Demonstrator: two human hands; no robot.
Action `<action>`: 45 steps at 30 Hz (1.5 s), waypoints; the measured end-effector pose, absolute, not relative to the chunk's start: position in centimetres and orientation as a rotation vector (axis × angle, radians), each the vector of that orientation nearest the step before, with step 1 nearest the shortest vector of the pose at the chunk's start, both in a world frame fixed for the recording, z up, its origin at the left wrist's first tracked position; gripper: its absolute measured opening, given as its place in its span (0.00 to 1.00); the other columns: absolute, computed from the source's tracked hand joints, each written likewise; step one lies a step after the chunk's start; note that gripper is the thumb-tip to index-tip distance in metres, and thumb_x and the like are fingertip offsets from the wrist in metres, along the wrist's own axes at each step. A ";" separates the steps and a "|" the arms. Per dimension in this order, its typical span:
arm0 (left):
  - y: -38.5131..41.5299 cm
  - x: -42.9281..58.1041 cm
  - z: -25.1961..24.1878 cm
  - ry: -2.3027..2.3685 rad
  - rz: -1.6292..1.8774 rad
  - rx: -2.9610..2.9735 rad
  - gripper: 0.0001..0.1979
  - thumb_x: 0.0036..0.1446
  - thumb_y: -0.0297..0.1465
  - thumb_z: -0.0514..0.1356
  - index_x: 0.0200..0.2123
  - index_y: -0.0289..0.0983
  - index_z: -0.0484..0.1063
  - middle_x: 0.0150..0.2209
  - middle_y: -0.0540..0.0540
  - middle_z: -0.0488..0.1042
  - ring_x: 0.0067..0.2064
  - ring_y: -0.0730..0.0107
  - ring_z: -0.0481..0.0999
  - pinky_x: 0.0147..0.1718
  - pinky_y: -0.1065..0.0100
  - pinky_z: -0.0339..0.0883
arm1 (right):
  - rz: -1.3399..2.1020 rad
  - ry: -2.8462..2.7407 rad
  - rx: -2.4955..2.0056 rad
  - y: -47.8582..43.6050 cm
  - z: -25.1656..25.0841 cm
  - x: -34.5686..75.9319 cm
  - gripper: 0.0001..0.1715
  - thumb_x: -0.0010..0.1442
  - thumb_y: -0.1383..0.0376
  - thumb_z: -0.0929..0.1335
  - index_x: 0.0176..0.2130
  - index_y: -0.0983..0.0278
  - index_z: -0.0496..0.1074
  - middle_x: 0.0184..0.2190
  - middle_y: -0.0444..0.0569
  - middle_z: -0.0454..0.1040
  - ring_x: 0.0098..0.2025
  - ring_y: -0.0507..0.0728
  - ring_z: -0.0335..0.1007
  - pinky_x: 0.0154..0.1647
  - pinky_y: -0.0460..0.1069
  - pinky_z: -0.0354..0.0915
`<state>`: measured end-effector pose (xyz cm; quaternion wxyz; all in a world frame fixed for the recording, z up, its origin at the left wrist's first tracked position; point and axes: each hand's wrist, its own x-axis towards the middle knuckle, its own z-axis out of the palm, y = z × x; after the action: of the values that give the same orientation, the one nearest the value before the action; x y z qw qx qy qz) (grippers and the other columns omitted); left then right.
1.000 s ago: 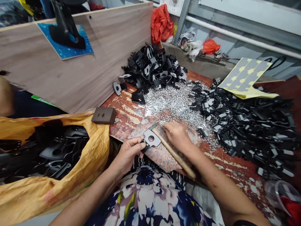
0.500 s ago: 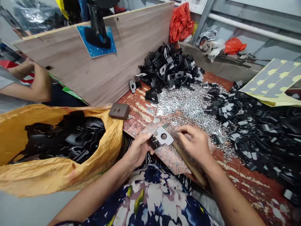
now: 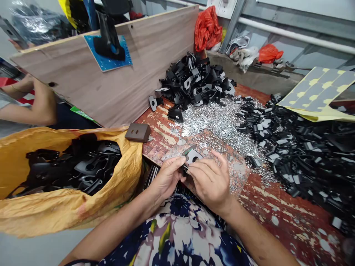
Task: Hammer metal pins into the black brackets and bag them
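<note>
My left hand (image 3: 169, 176) pinches a black plastic clip with a flat grey face (image 3: 191, 155) and a round hole, held just above a stone slab (image 3: 235, 168). My right hand (image 3: 212, 183) is drawn in against the clip's near side, its fingertips bunched at the black end. Whatever those fingertips hold is hidden behind them. Beyond the hands, a heap of small metal pins (image 3: 210, 120) spreads across the red worn tabletop (image 3: 277, 201).
A yellow sack (image 3: 130, 159) of black parts stands at left, beside a brown block (image 3: 138, 132). Black clips (image 3: 188, 79) are piled behind the pins, smaller black pieces (image 3: 305, 147) at right. A wooden board (image 3: 155, 48) separates off another person's arm (image 3: 44, 99).
My right hand has moved left from above the hammer-like wooden handle onto the clip. It now covers part of the grey face, and the handle is hidden. The view has shifted slightly.
</note>
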<state>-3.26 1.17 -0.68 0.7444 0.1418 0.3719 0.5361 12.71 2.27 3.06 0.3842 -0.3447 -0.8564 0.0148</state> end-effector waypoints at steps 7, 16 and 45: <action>0.9 -3.0 -0.8 0.809 1.208 0.299 0.15 0.50 0.39 0.74 0.29 0.33 0.78 0.25 0.51 0.69 0.25 0.77 0.66 0.19 0.76 0.63 | 0.230 -2.208 -0.972 2.1 3.0 12.8 0.09 0.67 0.72 0.65 0.37 0.60 0.73 0.36 0.42 0.80 0.40 0.54 0.74 0.64 0.61 0.57; 0.7 -3.1 -1.0 0.849 1.173 0.280 0.16 0.47 0.39 0.76 0.28 0.33 0.78 0.26 0.50 0.72 0.24 0.77 0.65 0.18 0.75 0.59 | 0.309 -2.211 -0.954 1.8 3.4 13.2 0.16 0.69 0.73 0.63 0.51 0.62 0.74 0.38 0.49 0.80 0.42 0.57 0.76 0.53 0.58 0.70; 0.4 -2.5 -0.3 0.808 1.137 0.176 0.18 0.45 0.39 0.77 0.29 0.34 0.76 0.26 0.51 0.73 0.24 0.77 0.67 0.18 0.76 0.64 | 0.204 -2.020 -1.009 1.4 2.7 13.0 0.08 0.64 0.70 0.69 0.36 0.56 0.75 0.34 0.39 0.82 0.41 0.57 0.75 0.71 0.69 0.48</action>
<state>-2.48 0.43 -0.34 0.7630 0.0808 0.3716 0.5227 13.04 1.41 2.74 0.4235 -0.4031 -0.8072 0.0815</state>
